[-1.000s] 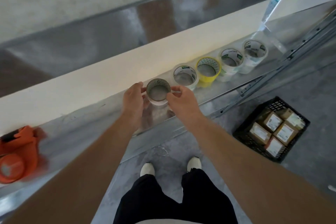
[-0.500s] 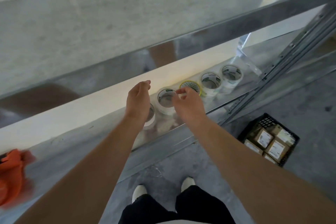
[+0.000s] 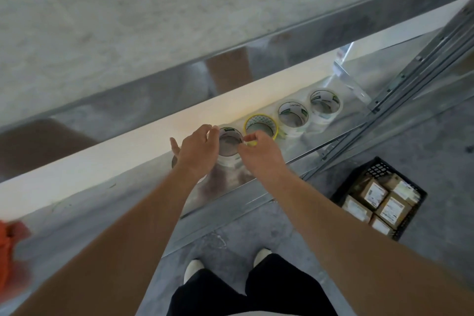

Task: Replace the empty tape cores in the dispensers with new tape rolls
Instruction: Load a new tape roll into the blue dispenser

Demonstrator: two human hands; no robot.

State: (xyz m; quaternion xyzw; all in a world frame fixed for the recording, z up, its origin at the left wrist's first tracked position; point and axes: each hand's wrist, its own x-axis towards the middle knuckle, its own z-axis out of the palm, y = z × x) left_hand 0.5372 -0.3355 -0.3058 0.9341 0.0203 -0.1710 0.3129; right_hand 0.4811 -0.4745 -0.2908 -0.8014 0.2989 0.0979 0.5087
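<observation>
A row of tape rolls stands on the metal shelf point(image 3: 230, 187). My left hand point(image 3: 197, 154) and my right hand point(image 3: 261, 159) hold a clear tape roll point(image 3: 230, 142) between them, fingertips on its rim from either side. I cannot tell whether it rests on the shelf or is raised. To its right stand a yellow roll point(image 3: 261, 124) and two more clear rolls point(image 3: 293, 115) point(image 3: 325, 102). A small round core or roll point(image 3: 174, 161) is mostly hidden under my left hand. The orange dispenser point(image 3: 7, 251) lies blurred at the far left edge.
An upper shelf beam point(image 3: 282, 41) runs across above the rolls. A slotted upright post point(image 3: 423, 59) stands at the right. On the floor at the right sits a black crate point(image 3: 354, 182) with several labelled cardboard boxes. My feet are below the shelf edge.
Both hands left the small grey-cored roll and moved right to the clear roll beside it. The view shifted right, so the orange dispenser slid almost out of frame.
</observation>
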